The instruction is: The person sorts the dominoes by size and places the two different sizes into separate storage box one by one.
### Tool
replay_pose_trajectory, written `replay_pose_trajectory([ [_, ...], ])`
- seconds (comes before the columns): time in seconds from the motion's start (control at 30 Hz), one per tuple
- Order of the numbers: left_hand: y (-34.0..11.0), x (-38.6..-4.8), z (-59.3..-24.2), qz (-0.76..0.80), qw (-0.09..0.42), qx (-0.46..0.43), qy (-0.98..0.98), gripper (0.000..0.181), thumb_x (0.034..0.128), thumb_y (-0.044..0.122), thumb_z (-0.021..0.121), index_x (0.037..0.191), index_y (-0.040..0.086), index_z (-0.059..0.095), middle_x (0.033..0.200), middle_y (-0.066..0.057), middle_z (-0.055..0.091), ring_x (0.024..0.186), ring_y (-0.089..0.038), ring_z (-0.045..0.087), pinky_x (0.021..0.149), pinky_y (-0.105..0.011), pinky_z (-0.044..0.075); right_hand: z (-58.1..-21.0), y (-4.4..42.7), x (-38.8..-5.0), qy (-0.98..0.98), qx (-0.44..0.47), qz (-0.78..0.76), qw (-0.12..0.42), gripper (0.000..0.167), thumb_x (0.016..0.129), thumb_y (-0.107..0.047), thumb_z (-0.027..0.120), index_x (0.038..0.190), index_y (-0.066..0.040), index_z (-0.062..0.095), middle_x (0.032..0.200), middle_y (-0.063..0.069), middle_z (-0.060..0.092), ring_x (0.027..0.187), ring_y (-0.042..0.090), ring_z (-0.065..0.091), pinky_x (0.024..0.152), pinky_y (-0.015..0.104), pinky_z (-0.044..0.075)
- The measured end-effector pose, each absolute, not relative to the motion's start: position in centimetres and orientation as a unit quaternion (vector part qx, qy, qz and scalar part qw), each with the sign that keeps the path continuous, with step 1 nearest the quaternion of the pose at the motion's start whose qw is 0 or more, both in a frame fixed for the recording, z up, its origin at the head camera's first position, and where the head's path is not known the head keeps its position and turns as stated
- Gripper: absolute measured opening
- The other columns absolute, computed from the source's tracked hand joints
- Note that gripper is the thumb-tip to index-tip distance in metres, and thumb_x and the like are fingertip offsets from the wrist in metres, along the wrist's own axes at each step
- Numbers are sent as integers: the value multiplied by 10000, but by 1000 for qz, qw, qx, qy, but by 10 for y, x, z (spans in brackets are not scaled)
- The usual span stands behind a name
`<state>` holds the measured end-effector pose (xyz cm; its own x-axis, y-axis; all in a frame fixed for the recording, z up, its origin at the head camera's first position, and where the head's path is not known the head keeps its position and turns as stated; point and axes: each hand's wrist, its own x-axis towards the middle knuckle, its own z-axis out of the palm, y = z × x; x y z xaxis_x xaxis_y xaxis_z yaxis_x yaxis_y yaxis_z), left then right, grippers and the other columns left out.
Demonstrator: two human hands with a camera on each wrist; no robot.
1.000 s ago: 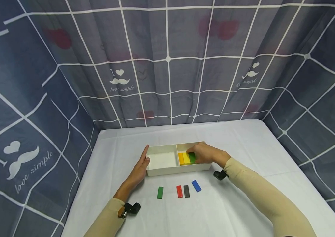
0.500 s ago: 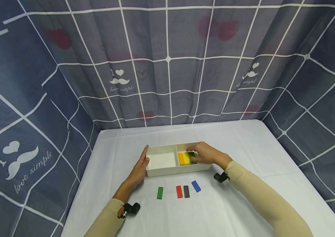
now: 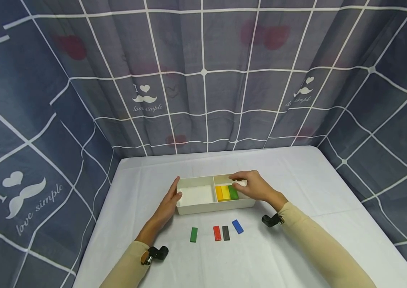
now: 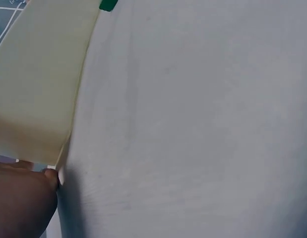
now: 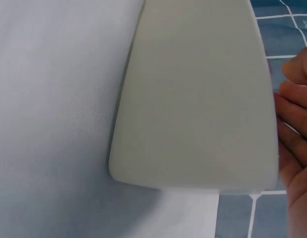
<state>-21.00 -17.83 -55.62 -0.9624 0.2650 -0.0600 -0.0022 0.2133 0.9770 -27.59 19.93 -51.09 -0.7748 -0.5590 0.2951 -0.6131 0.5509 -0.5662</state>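
Observation:
A cream box with compartments stands on the white-covered table. My left hand lies along its left end, fingers extended and thumb at the rim; the left wrist view shows part of that hand against the box. My right hand hovers over the right compartment, thumb and fingers apart, with nothing visible held. In the right wrist view its loosely bent fingers are partly hidden behind the box wall. Just left of it, yellow blocks and a green block stand side by side inside the box.
In front of the box lie separate flat blocks: green, red, dark grey and blue, the last one slanted. A dark checked curtain surrounds the table at the back and sides.
My right hand has let go of the green block in the box and risen slightly to the right, its thumb and fingers spreading. My left hand stays at the box's end.

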Motion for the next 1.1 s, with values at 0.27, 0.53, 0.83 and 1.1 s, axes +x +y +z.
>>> replay_pose_trajectory([
  [0.27,-182,-212,-547,641,71,75,761,678,1190,179,430,1783,171,102,1846,-178,74,1691,-492,80,1364,-661,97,-511,206,-271,-865,287,392,127,204,1018,-127,761,1205,-71,823,1162,37,837,1061,244,792,929,574,642],
  [0.53,-188,-204,-529,605,-14,86,792,673,1141,143,549,1753,150,268,1783,-179,314,1623,-494,331,1332,-611,300,-515,213,-268,-863,219,420,177,275,1021,-120,746,1291,-85,787,1236,96,816,1106,305,767,985,575,621],
  [0.83,-196,-193,-513,590,-60,138,793,724,1088,54,630,1736,141,319,1761,-126,390,1626,-391,383,1315,-502,354,-525,217,-264,-854,162,460,183,385,1059,-198,722,1419,-63,718,1497,140,693,1388,386,655,1171,551,530],
  [1.1,-200,-183,-499,578,-80,209,785,766,1048,-5,680,1722,70,324,1714,-203,442,1538,-468,487,1253,-390,424,-541,214,-259,-827,143,527,129,486,1099,-188,669,1555,-38,589,1621,193,567,1547,395,494,1274,564,415],
])
